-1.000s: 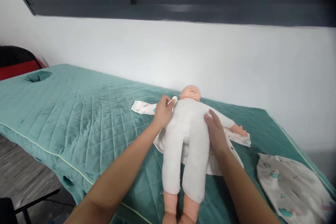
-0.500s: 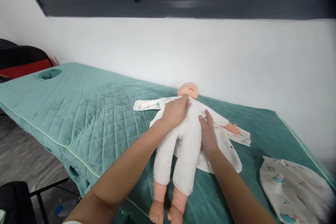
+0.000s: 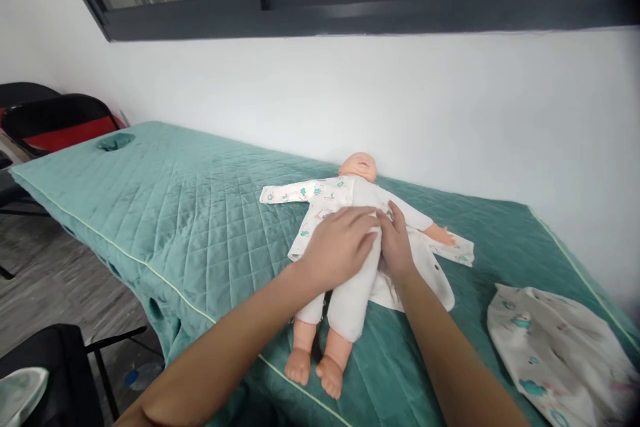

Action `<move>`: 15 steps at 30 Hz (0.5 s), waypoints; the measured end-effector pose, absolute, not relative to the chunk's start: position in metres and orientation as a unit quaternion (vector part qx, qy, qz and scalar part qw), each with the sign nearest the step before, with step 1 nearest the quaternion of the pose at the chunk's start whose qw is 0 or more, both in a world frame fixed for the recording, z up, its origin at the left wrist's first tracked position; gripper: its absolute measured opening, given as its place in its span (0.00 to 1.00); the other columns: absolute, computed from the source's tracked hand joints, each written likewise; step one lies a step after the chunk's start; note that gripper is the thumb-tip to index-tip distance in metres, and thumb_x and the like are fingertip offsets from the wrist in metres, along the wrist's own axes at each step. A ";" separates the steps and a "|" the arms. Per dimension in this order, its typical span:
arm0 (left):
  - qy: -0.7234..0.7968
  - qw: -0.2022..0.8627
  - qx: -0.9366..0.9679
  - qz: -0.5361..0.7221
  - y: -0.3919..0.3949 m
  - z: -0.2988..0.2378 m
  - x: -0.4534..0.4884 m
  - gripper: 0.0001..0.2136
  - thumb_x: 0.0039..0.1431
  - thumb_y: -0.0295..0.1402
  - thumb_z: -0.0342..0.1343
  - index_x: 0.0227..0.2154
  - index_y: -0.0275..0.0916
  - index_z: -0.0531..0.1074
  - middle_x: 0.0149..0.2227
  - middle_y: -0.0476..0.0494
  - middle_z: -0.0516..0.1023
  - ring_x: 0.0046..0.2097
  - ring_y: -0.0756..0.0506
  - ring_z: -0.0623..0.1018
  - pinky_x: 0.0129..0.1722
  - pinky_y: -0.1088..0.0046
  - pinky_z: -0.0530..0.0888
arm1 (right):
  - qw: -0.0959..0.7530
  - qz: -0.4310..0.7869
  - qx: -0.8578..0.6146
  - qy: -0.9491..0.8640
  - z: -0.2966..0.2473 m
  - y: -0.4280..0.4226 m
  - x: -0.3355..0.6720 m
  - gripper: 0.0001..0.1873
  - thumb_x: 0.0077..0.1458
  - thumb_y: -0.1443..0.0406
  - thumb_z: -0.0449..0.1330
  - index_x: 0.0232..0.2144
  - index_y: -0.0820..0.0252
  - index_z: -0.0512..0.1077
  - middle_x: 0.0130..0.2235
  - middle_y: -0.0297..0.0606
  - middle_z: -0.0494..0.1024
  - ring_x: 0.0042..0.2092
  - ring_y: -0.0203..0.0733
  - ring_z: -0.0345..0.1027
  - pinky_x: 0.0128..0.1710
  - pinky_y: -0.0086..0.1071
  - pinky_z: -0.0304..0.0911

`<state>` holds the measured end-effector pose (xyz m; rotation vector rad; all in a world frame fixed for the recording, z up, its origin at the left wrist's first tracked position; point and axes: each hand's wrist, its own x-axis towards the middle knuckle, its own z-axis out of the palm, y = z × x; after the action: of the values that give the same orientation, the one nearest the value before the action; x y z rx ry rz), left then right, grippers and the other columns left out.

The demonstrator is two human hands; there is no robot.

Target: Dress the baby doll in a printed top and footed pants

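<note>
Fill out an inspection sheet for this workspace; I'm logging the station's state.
Surface: teal quilted bed cover, flat, face hole near its far left end.
Job's things: doll on its back on an open printed garment, one panel over its chest.
Clutter: second printed cloth at the right end.
Hands: left hand flat on the doll's belly; right hand touching beside it, grip unclear.
Cables: nothing seen.
Surroundings: white wall, dark-framed window, chairs at left.
</note>
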<state>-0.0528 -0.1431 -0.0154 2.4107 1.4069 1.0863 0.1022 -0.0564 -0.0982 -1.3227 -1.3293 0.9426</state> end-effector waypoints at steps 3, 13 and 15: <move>0.530 0.040 0.773 0.347 -0.123 -0.030 -0.064 0.16 0.70 0.34 0.47 0.57 0.35 0.69 0.66 0.34 0.68 0.68 0.41 0.66 0.69 0.59 0.63 | 0.499 0.400 -0.567 -0.519 -0.094 -0.059 0.101 0.42 0.59 0.46 0.57 0.68 0.59 0.58 0.71 0.46 0.59 0.70 0.52 0.54 0.70 0.43 0.49; 0.541 0.081 0.809 0.214 -0.034 0.014 -0.027 0.18 0.71 0.35 0.44 0.59 0.37 0.66 0.58 0.37 0.76 0.59 0.39 0.75 0.55 0.62 0.74 | 0.462 0.417 -0.573 -0.533 -0.083 -0.079 0.087 0.44 0.61 0.42 0.51 0.71 0.58 0.53 0.73 0.42 0.53 0.73 0.52 0.47 0.73 0.47 0.43; 0.497 0.070 0.849 0.166 -0.024 0.025 0.002 0.18 0.70 0.36 0.46 0.58 0.39 0.67 0.59 0.39 0.75 0.60 0.40 0.74 0.54 0.63 0.74 | 0.479 0.407 -0.545 -0.555 -0.083 -0.077 0.087 0.40 0.62 0.44 0.51 0.69 0.59 0.59 0.70 0.46 0.60 0.71 0.55 0.53 0.71 0.49 0.49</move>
<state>0.0017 -0.0243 0.0254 2.5547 1.4965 0.4984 0.0874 -0.0772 -0.0831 -1.3297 -1.3557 0.9928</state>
